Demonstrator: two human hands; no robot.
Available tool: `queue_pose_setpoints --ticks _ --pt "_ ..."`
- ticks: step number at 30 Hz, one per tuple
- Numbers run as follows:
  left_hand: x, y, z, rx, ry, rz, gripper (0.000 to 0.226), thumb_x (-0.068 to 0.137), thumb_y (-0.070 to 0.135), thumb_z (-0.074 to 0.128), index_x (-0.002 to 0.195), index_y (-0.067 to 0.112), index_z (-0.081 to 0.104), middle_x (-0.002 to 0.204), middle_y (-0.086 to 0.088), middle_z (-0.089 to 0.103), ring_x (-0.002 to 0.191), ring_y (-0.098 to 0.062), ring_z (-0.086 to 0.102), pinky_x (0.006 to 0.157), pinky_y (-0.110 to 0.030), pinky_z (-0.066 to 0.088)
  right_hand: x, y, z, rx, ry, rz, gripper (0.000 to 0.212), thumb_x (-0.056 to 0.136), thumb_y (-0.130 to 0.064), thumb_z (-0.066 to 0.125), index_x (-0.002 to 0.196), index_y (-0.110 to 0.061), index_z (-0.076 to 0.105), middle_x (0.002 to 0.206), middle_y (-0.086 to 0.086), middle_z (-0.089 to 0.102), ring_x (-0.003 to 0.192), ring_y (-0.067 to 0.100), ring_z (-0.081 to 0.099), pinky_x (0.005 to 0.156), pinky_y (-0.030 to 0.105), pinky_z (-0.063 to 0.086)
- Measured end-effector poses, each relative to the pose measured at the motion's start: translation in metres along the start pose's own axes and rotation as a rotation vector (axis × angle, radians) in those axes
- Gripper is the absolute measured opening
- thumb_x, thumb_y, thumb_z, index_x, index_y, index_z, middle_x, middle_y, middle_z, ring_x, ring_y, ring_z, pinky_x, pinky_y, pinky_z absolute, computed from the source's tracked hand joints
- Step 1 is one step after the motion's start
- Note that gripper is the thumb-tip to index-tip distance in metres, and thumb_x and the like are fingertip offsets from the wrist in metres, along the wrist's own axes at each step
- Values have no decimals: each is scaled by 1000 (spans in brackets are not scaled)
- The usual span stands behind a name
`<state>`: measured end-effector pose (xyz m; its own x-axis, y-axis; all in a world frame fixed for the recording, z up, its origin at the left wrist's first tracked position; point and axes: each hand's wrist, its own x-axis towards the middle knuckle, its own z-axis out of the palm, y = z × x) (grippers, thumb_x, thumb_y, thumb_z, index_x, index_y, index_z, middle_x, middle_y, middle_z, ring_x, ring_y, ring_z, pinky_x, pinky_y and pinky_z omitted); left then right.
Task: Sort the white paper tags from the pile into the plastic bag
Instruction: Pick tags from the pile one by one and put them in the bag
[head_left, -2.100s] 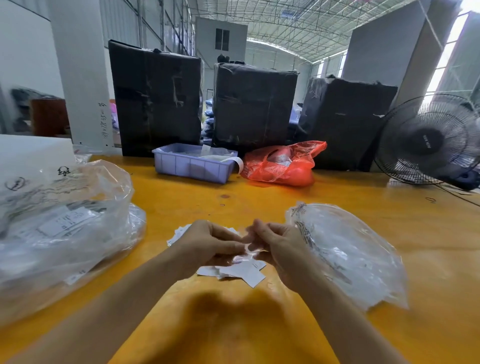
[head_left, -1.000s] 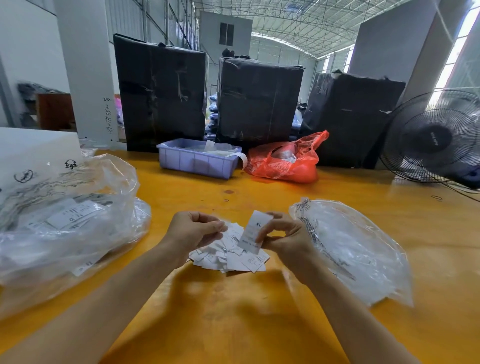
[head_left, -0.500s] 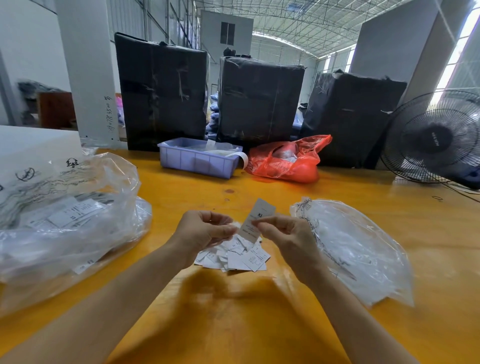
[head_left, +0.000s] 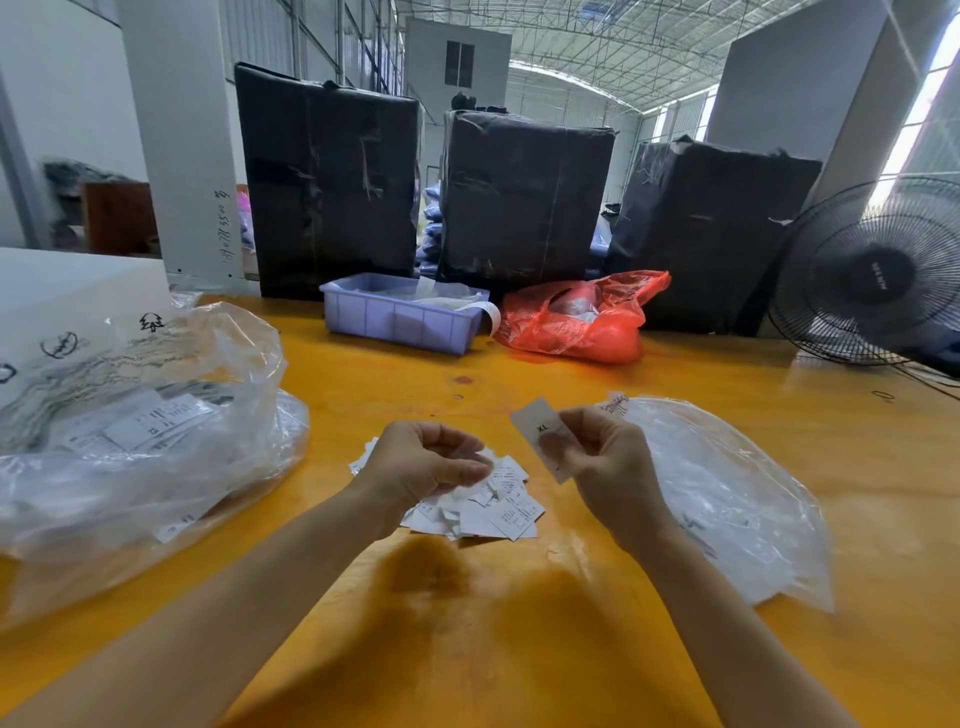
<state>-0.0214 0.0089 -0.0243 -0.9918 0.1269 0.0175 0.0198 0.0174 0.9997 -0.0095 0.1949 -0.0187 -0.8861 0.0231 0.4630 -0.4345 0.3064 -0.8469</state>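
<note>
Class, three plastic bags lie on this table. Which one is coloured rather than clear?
The red bag at the back beside the purple tray; the two near the hands are clear.

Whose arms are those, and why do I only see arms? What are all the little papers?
The camera sits on a person's head and looks down, so you see only their two arms. The right hand pinches one white tag marked XL. The left hand hovers with curled fingers over a pile of tags on the yellow table. Next to the right hand lies a clear plastic bag, where the tags go. A bigger bag lies on the left. Behind are a blue tray, a red bag and a fan.
</note>
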Motion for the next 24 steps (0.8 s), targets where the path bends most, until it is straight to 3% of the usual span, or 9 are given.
queue_pose_setpoints --ticks 5,10,19,24 --pt "0 -2 0 14 -7 12 23 67 -7 78 80 9 69 71 -2 74 64 -7 69 67 -23 55 1 4 1 -175 5 -48 8 83 -9 71 90 -12 72 78 -11 66 69 -7 61 60 8 45" --pt "0 -2 1 26 -9 28 24 66 -9 77 78 10 69 68 -1 73 63 -6 69 60 -16 55 0 5 3 -230 16 -85 10 82 -9 72 91 -9 73 77 -9 66 70 -6 61 58 7 45" --pt "-3 -3 2 114 3 68 24 65 -4 81 77 12 70 75 -3 73 73 -15 69 72 -25 56 -2 5 5 -265 -5 -73 8 80 -10 73 87 -12 74 74 -10 66 69 -1 62 57 11 49" --pt "-4 -2 3 143 -20 37 22 67 0 82 82 10 69 68 -6 72 53 -7 64 52 -15 48 -3 8 6 -294 -31 -63 8 80 -11 74 87 -14 74 78 -3 69 71 5 64 60 16 49"
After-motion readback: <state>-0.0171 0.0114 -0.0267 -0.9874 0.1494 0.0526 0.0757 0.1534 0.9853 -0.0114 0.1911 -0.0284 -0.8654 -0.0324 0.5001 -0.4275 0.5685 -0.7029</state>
